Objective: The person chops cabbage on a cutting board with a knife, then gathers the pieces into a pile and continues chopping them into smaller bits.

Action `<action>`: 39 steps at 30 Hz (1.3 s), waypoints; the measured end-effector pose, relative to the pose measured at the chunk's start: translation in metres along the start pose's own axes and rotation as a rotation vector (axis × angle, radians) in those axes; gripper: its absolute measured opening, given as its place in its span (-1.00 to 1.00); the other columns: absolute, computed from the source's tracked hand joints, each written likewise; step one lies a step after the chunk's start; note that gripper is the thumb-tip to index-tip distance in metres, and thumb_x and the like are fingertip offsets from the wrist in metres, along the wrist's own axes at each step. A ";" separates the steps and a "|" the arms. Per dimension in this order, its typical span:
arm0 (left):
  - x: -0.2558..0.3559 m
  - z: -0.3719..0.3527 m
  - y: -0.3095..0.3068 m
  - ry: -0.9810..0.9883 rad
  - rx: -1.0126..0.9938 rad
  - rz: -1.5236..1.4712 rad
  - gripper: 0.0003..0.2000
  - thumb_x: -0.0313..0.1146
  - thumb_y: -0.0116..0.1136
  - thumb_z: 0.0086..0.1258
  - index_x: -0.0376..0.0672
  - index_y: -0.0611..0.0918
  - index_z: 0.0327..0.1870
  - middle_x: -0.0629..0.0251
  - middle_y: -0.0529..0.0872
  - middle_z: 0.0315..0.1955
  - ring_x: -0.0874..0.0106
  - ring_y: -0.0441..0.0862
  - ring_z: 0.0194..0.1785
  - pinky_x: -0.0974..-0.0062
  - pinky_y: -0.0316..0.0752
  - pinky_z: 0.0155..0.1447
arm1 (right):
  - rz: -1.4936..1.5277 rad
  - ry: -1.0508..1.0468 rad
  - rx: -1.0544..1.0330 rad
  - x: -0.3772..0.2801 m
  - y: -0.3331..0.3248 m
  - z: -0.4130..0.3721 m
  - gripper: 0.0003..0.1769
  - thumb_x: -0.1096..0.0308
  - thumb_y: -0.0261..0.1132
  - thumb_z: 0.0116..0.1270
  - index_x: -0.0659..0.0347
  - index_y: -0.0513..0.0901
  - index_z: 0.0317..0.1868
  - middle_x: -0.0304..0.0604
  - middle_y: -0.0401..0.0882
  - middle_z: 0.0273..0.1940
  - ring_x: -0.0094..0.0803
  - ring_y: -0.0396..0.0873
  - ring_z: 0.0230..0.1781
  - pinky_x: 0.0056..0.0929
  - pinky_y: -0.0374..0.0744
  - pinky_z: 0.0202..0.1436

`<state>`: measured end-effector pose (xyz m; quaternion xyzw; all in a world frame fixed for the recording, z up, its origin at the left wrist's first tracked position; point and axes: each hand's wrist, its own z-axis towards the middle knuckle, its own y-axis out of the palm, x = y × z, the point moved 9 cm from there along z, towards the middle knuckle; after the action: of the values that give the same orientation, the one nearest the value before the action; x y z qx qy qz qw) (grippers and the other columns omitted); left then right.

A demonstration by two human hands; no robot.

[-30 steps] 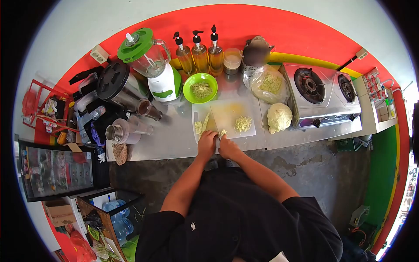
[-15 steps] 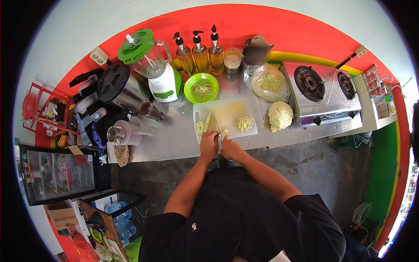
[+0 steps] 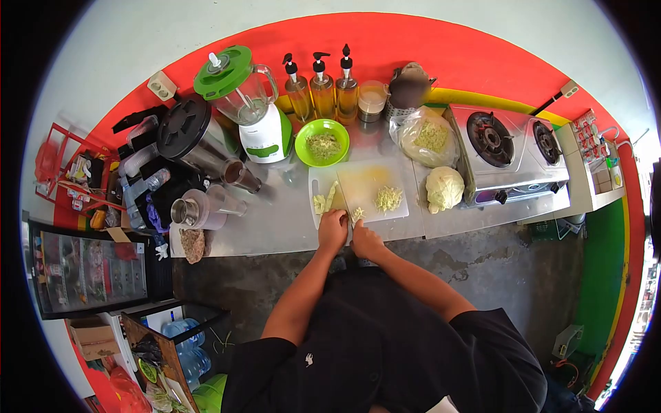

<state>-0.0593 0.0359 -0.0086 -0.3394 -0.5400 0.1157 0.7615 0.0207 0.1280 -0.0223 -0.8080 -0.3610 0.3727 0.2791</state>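
A white cutting board [image 3: 398,173] lies on the metal counter before me. My left hand [image 3: 333,230] is closed at its front edge, fingertips pressed on pale cabbage pieces [image 3: 321,203], partly hidden under them. Beside it my right hand [image 3: 366,244] is wrapped round a knife [image 3: 344,194]; its thin blade points away across the board and the handle is hidden. A few fine shreds [image 3: 357,215] lie just right of the blade. Farther right on the board sits a larger heap of shredded cabbage [image 3: 388,199].
A green bowl [image 3: 343,153] of shreds stands behind the board. A cabbage head [image 3: 445,190], a plastic bag [image 3: 423,141] and a gas stove [image 3: 513,168] are to the right. Blender [image 3: 263,138], pump bottles [image 3: 322,96] and jars [image 3: 195,208] stand left and behind.
The whole view has shifted slightly. My hands stay together at the board's front edge, with the knife still in my right hand.
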 end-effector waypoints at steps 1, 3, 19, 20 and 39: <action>0.001 0.000 0.000 0.011 -0.019 -0.003 -0.93 -0.47 0.23 0.25 -0.23 0.69 -0.29 0.08 0.67 -0.36 0.02 0.60 -0.19 0.13 0.48 -0.05 | 0.018 0.022 -0.011 0.000 -0.002 0.002 -0.39 0.24 0.35 0.35 0.45 0.28 0.20 0.37 0.66 0.02 0.23 0.66 0.10 0.06 0.60 0.19; 0.006 0.001 -0.003 0.031 -0.045 -0.004 -0.93 -0.47 0.23 0.25 -0.23 0.69 -0.29 0.07 0.67 -0.37 0.02 0.60 -0.19 0.13 0.49 -0.05 | 0.045 0.048 -0.016 0.001 -0.004 0.006 -0.40 0.24 0.34 0.34 0.45 0.28 0.19 0.38 0.65 0.03 0.23 0.65 0.11 0.07 0.59 0.20; 0.004 0.002 0.002 0.004 -0.099 0.006 -0.88 -0.42 0.17 0.34 -0.21 0.71 -0.22 0.02 0.68 -0.28 -0.05 0.59 -0.10 0.06 0.50 -0.01 | 0.002 0.037 -0.033 -0.001 -0.002 -0.001 -0.44 0.24 0.33 0.36 0.41 0.30 0.16 0.32 0.67 0.03 0.21 0.66 0.09 0.06 0.61 0.17; 0.002 0.002 0.004 0.004 -0.114 0.025 -0.88 -0.43 0.17 0.33 -0.21 0.71 -0.22 0.01 0.68 -0.28 -0.05 0.60 -0.11 0.06 0.50 -0.01 | -0.001 0.045 -0.036 -0.001 0.002 -0.004 -0.44 0.24 0.33 0.36 0.40 0.30 0.16 0.32 0.66 0.04 0.21 0.66 0.10 0.06 0.61 0.17; -0.006 0.009 -0.002 -0.014 -0.133 -0.057 -0.93 -0.47 0.26 0.19 -0.28 0.69 -0.37 0.03 0.71 -0.43 0.04 0.68 -0.28 0.15 0.56 -0.14 | 0.187 -0.068 0.072 -0.002 0.003 0.006 -0.50 0.27 0.25 0.30 0.46 0.31 0.08 0.49 0.64 -0.13 0.38 0.64 -0.06 0.21 0.58 0.05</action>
<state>-0.0699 0.0349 -0.0101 -0.3729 -0.5612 0.0600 0.7365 0.0157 0.1255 -0.0271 -0.8145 -0.2797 0.4370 0.2597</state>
